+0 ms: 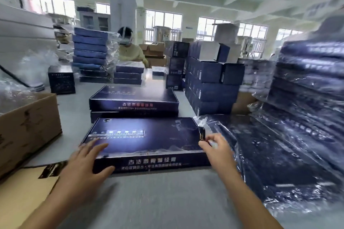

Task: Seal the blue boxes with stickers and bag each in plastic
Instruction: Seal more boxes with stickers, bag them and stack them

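A flat dark blue box (149, 139) lies on the grey table in front of me, its printed side facing me. My left hand (87, 161) rests flat on the box's near left corner, fingers spread, thumb against the front side. My right hand (216, 147) is at the box's right edge and pinches a small dark sticker (202, 133) that stands at that edge. Two more blue boxes (134, 100) are stacked just behind. A pile of boxes in clear plastic (275, 154) lies to the right.
An open cardboard carton (28, 128) stands at the left, and a brown sheet with dark stickers (50, 170) lies at the near left. Stacks of blue boxes (210, 83) and bagged boxes (91, 55) fill the back. A person in yellow (130, 52) works across the table.
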